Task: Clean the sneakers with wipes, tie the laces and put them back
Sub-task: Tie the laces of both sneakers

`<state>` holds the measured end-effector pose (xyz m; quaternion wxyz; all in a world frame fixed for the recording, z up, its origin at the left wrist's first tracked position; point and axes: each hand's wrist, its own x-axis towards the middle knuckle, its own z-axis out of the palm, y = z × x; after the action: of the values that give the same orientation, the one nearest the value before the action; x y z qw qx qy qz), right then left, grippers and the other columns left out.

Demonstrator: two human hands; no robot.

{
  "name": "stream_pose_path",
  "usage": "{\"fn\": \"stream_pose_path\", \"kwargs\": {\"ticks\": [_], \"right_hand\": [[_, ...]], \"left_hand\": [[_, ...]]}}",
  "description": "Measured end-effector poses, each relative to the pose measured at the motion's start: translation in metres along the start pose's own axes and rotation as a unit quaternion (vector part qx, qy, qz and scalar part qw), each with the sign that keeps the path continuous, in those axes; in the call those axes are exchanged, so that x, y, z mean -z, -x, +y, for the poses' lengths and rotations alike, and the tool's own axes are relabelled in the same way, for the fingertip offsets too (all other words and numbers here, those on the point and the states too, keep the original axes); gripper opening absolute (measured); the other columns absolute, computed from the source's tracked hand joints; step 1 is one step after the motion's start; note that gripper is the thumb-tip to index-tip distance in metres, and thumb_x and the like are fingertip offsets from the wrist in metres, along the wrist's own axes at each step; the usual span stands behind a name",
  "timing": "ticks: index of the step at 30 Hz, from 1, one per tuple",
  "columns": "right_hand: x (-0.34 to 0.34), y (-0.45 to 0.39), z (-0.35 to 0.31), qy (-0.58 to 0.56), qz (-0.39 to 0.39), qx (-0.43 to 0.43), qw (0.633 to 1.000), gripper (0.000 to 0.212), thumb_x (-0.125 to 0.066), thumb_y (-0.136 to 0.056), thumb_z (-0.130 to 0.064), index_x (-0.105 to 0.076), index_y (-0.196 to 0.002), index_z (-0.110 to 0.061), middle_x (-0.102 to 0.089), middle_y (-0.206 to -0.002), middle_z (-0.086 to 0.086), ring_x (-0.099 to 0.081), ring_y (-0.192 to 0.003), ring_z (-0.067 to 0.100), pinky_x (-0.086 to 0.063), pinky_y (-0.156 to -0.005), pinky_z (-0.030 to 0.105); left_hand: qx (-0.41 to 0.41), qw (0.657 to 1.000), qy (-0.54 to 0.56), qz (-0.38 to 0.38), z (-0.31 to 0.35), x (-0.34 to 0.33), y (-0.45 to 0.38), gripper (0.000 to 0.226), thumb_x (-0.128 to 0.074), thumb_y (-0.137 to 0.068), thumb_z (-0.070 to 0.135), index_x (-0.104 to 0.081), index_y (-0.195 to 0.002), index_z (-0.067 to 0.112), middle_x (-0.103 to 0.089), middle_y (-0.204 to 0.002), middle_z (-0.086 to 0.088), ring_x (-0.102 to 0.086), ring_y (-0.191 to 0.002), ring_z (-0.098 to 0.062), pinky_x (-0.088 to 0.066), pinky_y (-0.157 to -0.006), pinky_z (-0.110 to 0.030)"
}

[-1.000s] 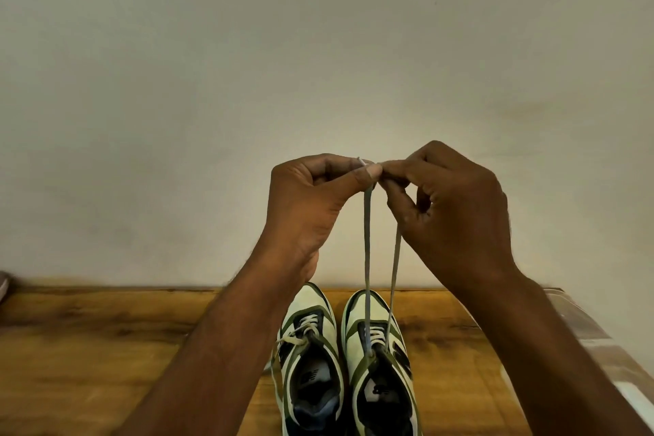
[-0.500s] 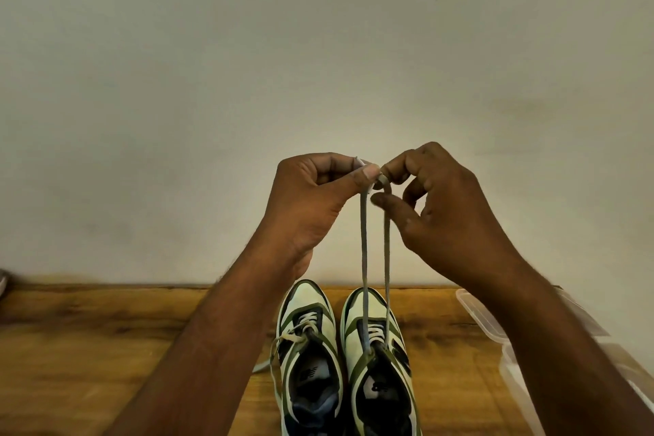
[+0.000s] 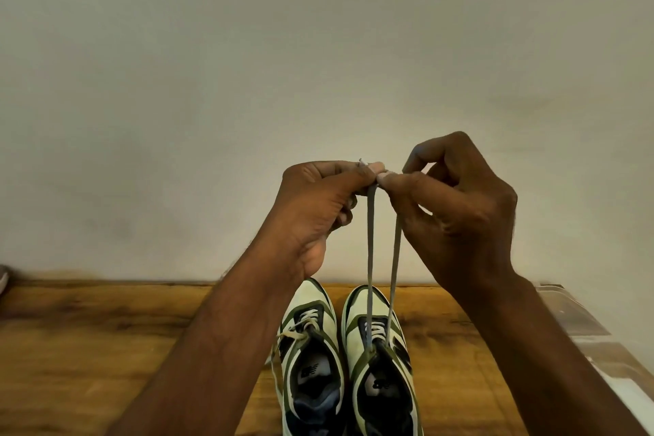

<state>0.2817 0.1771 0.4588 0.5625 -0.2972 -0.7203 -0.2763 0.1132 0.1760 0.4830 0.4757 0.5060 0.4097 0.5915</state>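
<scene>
Both lace ends [image 3: 368, 258] pulled high and taut, left hand [image 3: 318, 202] and right hand [image 3: 456, 209] each pinching one, I judge evening lengths before knotting right sneaker [image 3: 380, 357] near bench's [image 3: 106, 347] back edge.

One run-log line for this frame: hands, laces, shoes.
left hand: pinches lace | right hand: pinches lace | laces: pulled up taut | right sneaker: untied | left sneaker: on wooden table

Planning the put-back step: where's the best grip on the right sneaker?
Probably the heel collar of the right sneaker, from above and the near side: its opening faces up toward the camera. The left sneaker sits close against its inner side, so a sideways pinch looks cramped. Its laces are held taut overhead.
</scene>
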Motion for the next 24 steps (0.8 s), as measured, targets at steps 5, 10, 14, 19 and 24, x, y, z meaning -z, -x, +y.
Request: {"fn": "stream_pose_path", "kwargs": {"ticks": [5,10,14,19,24], "right_hand": [[-0.005,-0.001,0.004,-0.091,0.002,-0.042,0.995,0.005,-0.081,-0.09,-0.014,-0.079,-0.088,-0.009,-0.064,-0.096,0.007,-0.056,-0.067,0.018,-0.047,-0.05,0.036],[0.0,-0.003,0.014,-0.264,-0.034,-0.132,0.955,0.011,-0.087,-0.083,-0.011,-0.076,-0.083,-0.009,-0.071,-0.09,0.003,-0.065,-0.072,0.022,-0.047,-0.05,0.037],[0.003,0.003,0.025,-0.348,-0.033,-0.191,0.917,0.011,-0.084,-0.084,-0.009,-0.073,-0.084,-0.007,-0.078,-0.093,0.004,-0.073,-0.083,0.027,-0.052,-0.055,0.044],[0.006,0.006,0.033,-0.381,-0.085,-0.217,0.895,0.012,-0.078,-0.087,-0.003,-0.066,-0.085,-0.007,-0.08,-0.095,0.003,-0.075,-0.077,0.02,-0.053,-0.058,0.021],[0.011,0.009,0.045,-0.424,-0.103,-0.225,0.871,0.013,-0.074,-0.089,-0.008,-0.062,-0.088,-0.004,-0.079,-0.093,0.007,-0.068,-0.064,0.028,-0.051,-0.049,0.033]], "left_hand": [[0.017,1.0,0.022,0.003,-0.002,0.0,-0.001,0.008,-0.079,-0.088,0.017,-0.078,-0.087,0.01,-0.066,-0.068,0.002,-0.042,-0.059,-0.009,-0.035,-0.052,-0.02],[0.016,0.999,0.015,0.025,-0.005,0.001,-0.002,0.01,-0.079,-0.088,0.021,-0.078,-0.09,0.011,-0.068,-0.07,0.002,-0.043,-0.063,-0.01,-0.031,-0.053,-0.023],[0.018,0.999,0.001,0.047,-0.015,-0.001,-0.001,0.011,-0.078,-0.091,0.023,-0.078,-0.085,0.015,-0.076,-0.079,-0.001,-0.05,-0.063,-0.01,-0.034,-0.05,-0.021],[0.026,0.998,0.005,0.065,-0.019,0.003,-0.004,0.01,-0.075,-0.094,0.022,-0.077,-0.094,0.012,-0.081,-0.091,-0.005,-0.052,-0.065,-0.01,-0.036,-0.049,-0.02],[0.052,0.993,0.049,0.098,-0.026,0.006,-0.005,0.02,-0.075,-0.093,0.017,-0.074,-0.11,0.006,-0.081,-0.092,-0.006,-0.051,-0.064,-0.009,-0.037,-0.045,-0.017]]}}
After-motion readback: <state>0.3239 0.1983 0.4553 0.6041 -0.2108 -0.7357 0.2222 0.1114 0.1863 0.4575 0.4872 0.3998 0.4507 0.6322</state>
